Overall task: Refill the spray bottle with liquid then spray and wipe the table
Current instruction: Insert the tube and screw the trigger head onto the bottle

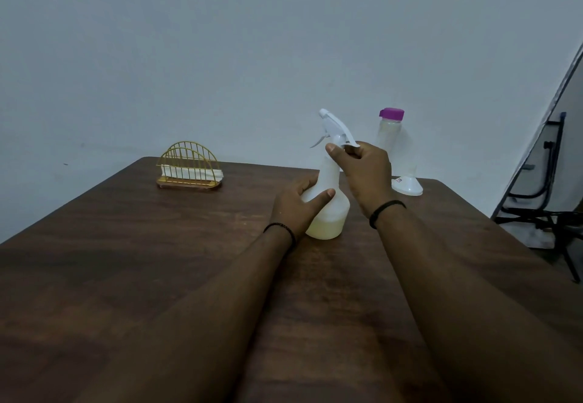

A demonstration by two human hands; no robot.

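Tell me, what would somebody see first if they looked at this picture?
First, the white spray bottle in the middle of the brown table, with pale yellow liquid at its bottom. The left hand holds its body and the right hand grips its neck under the trigger head. Behind stand a purple-capped bottle and, far left, a gold wire napkin holder.

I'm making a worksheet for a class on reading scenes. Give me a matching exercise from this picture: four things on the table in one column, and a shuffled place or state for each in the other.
Things:
1. spray bottle
2. purple-capped bottle
3. white funnel
4. gold wire holder

Places or states:
A. wide end down at the table's far right edge
B. held by the left hand at the body and the right hand at the neck
C. far left of the table, white napkins inside
D. upright behind the right hand, near the wall

Pairs: 1-B, 2-D, 3-A, 4-C
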